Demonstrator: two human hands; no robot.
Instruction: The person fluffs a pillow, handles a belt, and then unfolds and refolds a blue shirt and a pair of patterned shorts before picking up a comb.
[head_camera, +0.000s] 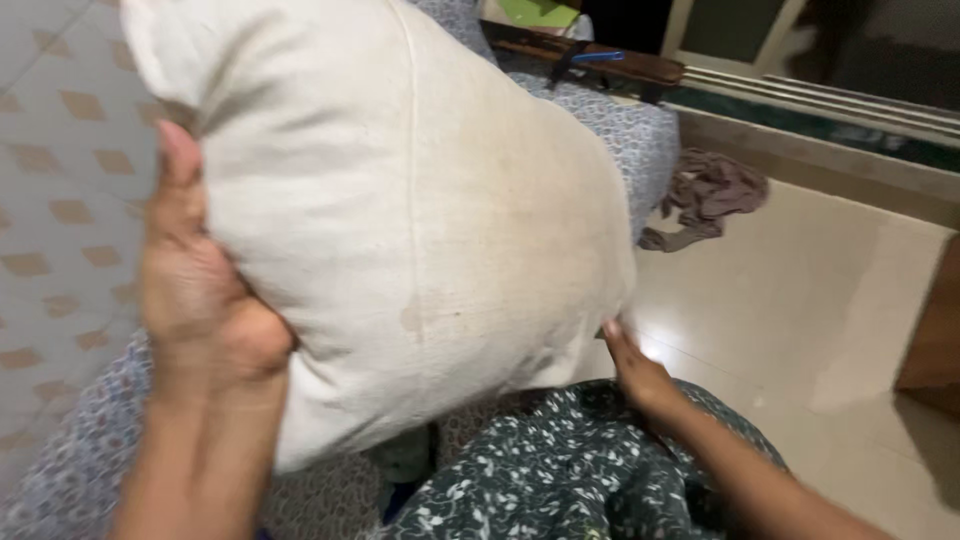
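Got the pillow (400, 200) up in front of me over the bed (60, 200). My left hand (195, 290) is clamped on its left edge, right hand (635, 370) tucked under the lower right corner, fingers curled against it. Rag (710, 195) on the floor (800, 300).

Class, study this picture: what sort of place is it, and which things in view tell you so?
Probably a bedroom in a home. A bare cream pillow is held between the left hand and right hand over a bed with a patterned sheet; crumpled cloth lies on the tiled floor.
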